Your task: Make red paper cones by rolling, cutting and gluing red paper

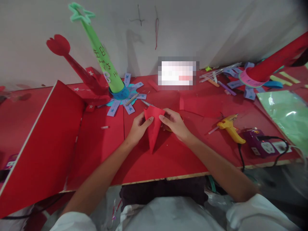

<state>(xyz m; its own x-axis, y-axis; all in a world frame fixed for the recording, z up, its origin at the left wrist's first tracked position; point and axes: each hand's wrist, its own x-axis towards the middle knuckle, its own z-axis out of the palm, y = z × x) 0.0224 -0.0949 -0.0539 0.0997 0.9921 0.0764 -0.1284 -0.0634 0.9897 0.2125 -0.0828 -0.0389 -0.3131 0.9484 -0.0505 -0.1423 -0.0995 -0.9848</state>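
Between my two hands is a red paper cone (154, 125), its point facing down toward me and its wide end away. My left hand (139, 128) grips the cone's left edge, thumb on the front and fingers behind. On the right edge, my right hand (175, 123) pinches it the same way. Scissors (146, 103) lie just behind the cone, their blades showing past its top edge and the handles partly hidden by my right hand. The red table (144, 170) is under both hands.
A green paper tube (106, 61) with a star top stands behind left, beside a red paper flower (59, 46). A red board (43, 138) rises at left. On the right are a yellow glue gun (229, 126), a purple power box (258, 141) with cables, and a red tube (276, 61).
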